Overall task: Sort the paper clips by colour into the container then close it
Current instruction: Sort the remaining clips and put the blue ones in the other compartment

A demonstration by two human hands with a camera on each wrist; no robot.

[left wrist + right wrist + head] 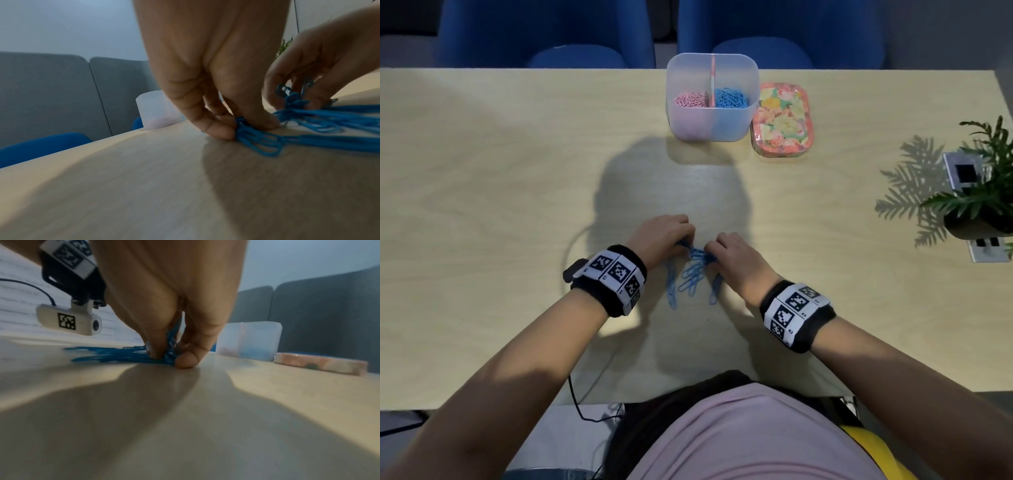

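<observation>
- Tabletop: pale wood grain, partly in the person's shadow.
- Blue paper clips: a loose pile lying flat near the near edge of the tabletop, about midway along it, with several clips fanned out toward that edge.
- Left hand: at the far-left side of the pile. In the left wrist view the thumb and fingertips are drawn together and pinch a few clips down against the tabletop.
- Right hand: at the far-right side of the same pile, just beside the left hand. In the right wrist view the thumb and fingers are curled in and clamp a bunch of blue clips, tips touching the tabletop.
- Container: translucent, square with rounded corners, open, standing at the far edge of the tabletop, a little right of centre. An upright divider splits it in two.
- Left compartment: pink paper clips. Right compartment: sorted blue clips.
- Floral lid: pink-orange pattern, lying flat on the tabletop, just beside the container's right wall; cannot tell whether they touch.
- Potted plant: at the right edge of the tabletop, well apart from the hands, beside a socket plate.
- Blue chairs: beyond the far edge.
- Both wrists carry black bands with square printed markers.
</observation>
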